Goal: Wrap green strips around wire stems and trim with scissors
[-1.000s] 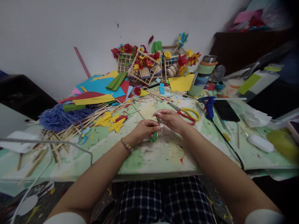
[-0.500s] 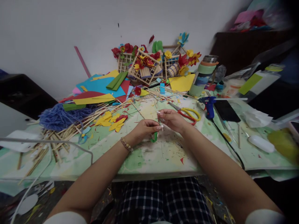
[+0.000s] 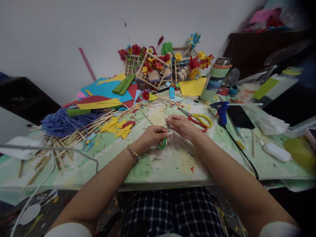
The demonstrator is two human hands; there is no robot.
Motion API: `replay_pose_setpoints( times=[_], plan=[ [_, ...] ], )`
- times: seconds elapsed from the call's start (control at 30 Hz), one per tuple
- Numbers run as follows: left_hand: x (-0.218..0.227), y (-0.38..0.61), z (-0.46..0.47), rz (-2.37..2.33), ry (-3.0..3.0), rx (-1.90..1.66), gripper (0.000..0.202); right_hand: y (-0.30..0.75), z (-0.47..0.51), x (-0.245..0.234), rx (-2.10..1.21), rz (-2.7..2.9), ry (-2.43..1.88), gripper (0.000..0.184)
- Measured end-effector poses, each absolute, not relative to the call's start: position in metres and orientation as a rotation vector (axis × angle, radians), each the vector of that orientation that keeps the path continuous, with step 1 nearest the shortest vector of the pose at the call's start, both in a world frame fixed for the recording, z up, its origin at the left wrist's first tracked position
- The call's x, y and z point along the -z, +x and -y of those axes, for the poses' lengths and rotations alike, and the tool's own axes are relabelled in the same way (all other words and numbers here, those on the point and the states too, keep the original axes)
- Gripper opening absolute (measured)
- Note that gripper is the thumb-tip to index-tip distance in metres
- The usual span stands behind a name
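My left hand (image 3: pixel 153 135) is closed in a pinch on a green paper strip (image 3: pixel 162 144), whose curled end hangs below the fingertips. Just above and to the right, my right hand (image 3: pixel 182 126) is also pinched, its fingertips close to those of the left. A small bit of green shows between the two hands; what the right fingers hold is too small and hidden to name. Beyond the right hand lie scissors (image 3: pixel 201 121) with red and yellow handles. Yellow paper petals (image 3: pixel 112 125) are spread to the left of my left hand.
Blue yarn (image 3: pixel 66 123) and thin wooden sticks (image 3: pixel 96 123) lie at the left, with coloured paper (image 3: pixel 106 90) behind. Stick frames with paper flowers (image 3: pixel 153 70) stand at the wall. A bottle (image 3: pixel 214 80), a blue glue gun (image 3: pixel 222 113) and a phone (image 3: pixel 239 117) are at the right.
Both hands stay together in nearly the same place, still pinched. The hanging end of the green strip has shifted slightly up and to the left.
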State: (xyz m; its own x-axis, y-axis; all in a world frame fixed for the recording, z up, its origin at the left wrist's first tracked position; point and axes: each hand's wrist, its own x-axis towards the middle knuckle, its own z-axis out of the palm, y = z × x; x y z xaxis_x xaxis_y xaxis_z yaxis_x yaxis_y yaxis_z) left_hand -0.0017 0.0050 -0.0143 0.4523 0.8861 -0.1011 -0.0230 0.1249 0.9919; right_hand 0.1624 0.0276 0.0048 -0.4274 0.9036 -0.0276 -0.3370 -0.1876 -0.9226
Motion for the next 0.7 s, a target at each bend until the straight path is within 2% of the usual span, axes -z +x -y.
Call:
replay_pose_setpoints(
  times=[0.1,0.27,0.7],
  plan=[
    [0.0123,-0.0006,-0.004,-0.863,1.253,-0.837,0.028,0.1643,-0.0278,-0.0036,-1.816,1.18,-0.704,0.03],
    [0.0103,0.0008,-0.0025,-0.897,1.249,-0.777,0.032,0.1644,-0.0278,-0.0041,-1.725,1.198,-0.757,0.026],
    [0.0049,-0.0051,-0.0004,-0.85,1.279,-0.631,0.029,0.1617,-0.0257,-0.0074,-1.693,1.173,-0.854,0.032]
  ],
)
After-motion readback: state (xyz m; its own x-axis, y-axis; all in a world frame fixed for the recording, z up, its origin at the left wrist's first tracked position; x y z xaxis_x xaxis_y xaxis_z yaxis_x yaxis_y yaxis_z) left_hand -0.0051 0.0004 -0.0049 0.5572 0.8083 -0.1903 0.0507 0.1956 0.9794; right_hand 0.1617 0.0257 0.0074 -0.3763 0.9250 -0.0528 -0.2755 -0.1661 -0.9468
